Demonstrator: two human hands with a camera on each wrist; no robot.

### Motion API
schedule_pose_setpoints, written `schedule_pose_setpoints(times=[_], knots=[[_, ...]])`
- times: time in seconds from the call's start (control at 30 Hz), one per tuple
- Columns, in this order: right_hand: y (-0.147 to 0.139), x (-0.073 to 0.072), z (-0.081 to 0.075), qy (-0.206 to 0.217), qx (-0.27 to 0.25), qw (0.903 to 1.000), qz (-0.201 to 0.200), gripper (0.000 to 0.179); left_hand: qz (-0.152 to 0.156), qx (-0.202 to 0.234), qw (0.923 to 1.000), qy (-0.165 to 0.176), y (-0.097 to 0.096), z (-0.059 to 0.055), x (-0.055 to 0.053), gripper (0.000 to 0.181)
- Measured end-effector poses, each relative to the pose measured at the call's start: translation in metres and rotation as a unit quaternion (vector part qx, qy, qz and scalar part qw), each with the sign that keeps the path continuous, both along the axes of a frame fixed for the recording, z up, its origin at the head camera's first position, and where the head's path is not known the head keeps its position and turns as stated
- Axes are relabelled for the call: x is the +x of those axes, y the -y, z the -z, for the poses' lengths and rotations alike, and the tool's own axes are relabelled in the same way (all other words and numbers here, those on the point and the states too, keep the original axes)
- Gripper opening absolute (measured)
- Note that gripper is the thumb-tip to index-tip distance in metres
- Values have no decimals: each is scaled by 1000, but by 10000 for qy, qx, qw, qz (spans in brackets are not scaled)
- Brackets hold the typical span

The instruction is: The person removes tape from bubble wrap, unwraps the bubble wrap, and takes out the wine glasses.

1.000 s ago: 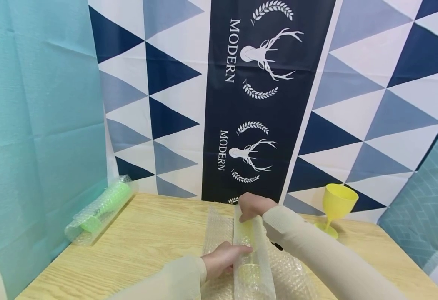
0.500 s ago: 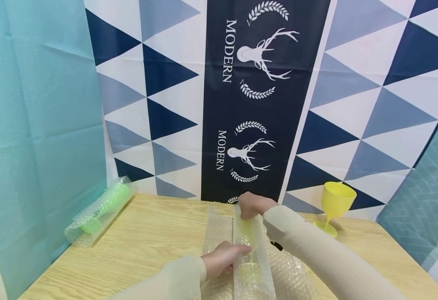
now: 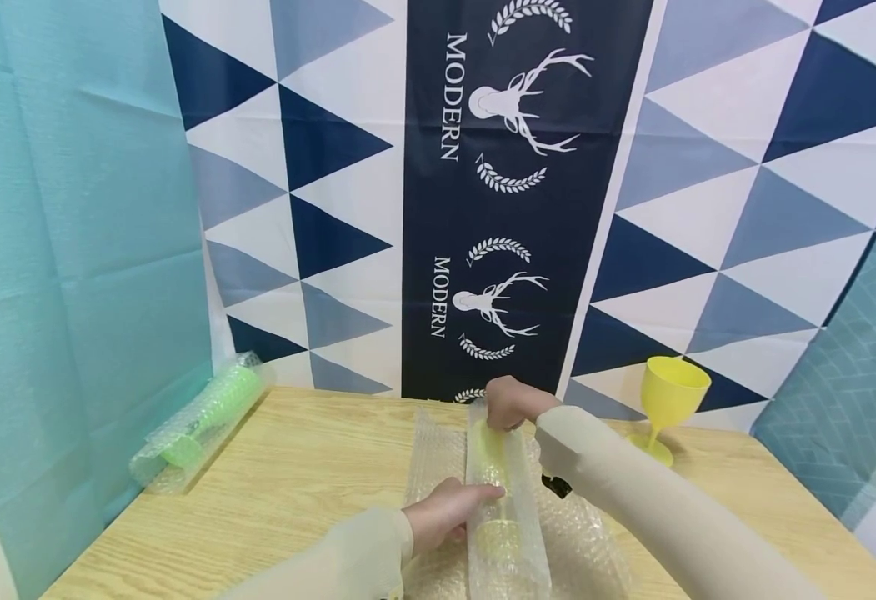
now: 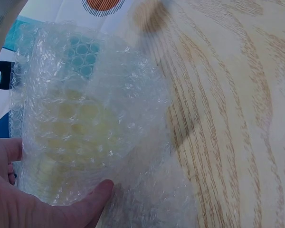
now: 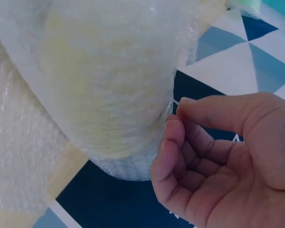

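Observation:
A yellow goblet (image 3: 499, 533) lies rolled inside translucent bubble wrap (image 3: 531, 554), pointing away from me. My left hand (image 3: 448, 512) holds the roll from its left side, thumb across the top. The left wrist view shows that thumb (image 4: 92, 202) pressing the wrap (image 4: 85, 128); its other fingers are mostly hidden. At the far end of the roll is my right hand (image 3: 516, 402). In the right wrist view its thumb and curled fingers (image 5: 166, 156) pinch the edge of the bubble wrap (image 5: 118, 123). Loose wrap (image 3: 438, 454) spreads beneath the roll.
A green goblet (image 3: 216, 408) in bubble wrap lies at the table's left edge. An unwrapped yellow goblet (image 3: 673, 392) stands upright at the back right. Behind the wooden table (image 3: 317, 450) hangs a patterned cloth (image 3: 347, 325); a teal cloth (image 3: 85, 292) hangs at left.
My right hand has shifted slightly up and to the right at the far end of the roll. The left hand keeps its hold. The view has tilted a little.

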State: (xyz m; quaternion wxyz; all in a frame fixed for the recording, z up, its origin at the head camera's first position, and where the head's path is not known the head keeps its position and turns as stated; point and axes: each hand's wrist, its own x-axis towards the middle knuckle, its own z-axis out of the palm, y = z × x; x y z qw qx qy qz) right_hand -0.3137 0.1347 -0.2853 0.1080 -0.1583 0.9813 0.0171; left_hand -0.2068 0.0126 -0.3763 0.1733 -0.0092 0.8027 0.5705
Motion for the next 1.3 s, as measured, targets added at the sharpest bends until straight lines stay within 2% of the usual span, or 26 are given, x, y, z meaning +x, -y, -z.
schedule_pose_setpoints(times=[0.2,0.33,0.5,0.7,0.87,0.93,1.17,1.3], knots=[[-1,-1,1,300,-720,9942,745,35,-38,-57,9999,105,-1,1,-1,82],[1,-1,0,284,-791,9921,928,30,-40,7,9999,104,-1,1,-1,82],[2,0,-1,182,-754,9921,990,27,-24,28,10000,25,0,1,-1,79],[3,2,-2,-65,-736,9932,904,34,-2,38,10000,-36,1,2,0,74],[0,4,-3,-232,-814,9929,840,38,15,60,10000,65,2,1,0,76],[-3,4,-3,-225,-990,9914,822,38,22,73,9999,115,2,1,0,78],[-18,8,-4,9,-2045,9742,955,28,1,37,9998,188,2,1,0,80],[-27,12,-6,114,-2432,9645,1023,26,27,-15,9999,140,1,2,-1,77]])
